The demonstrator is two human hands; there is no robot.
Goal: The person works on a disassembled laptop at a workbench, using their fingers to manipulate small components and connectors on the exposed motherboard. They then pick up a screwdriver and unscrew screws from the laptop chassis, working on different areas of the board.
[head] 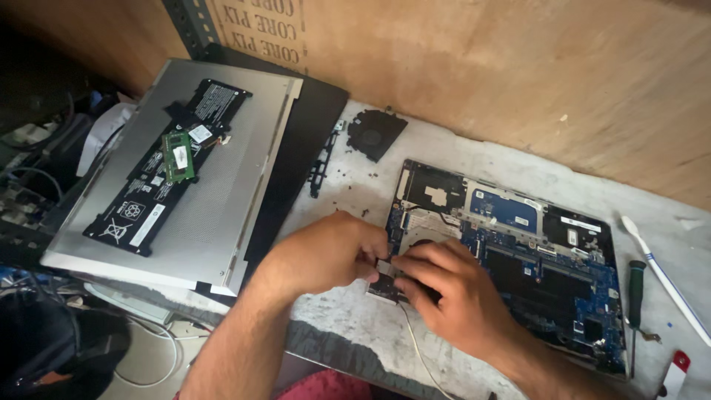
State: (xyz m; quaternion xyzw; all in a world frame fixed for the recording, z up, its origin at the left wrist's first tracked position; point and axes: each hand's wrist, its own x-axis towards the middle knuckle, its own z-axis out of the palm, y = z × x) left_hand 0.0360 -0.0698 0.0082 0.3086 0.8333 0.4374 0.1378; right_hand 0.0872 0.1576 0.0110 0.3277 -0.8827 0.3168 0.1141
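A silver laptop lid [215, 200] lay at nine o'clock, bearing a black battery [159, 181] and a green memory module [178, 156]. The opened laptop base [533, 244] sat at three o'clock, its blue board exposed. At the base's seven o'clock corner, the left hand [326, 252] and right hand [452, 292] met, fingertips pinched together on a small silvery part [385, 265]. A black fan [376, 132] rested at twelve o'clock; a screwdriver [635, 296] stood at four.

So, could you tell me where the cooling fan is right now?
The black cooling fan lies at the back of the bench near the wooden wall, just left of the opened laptop.
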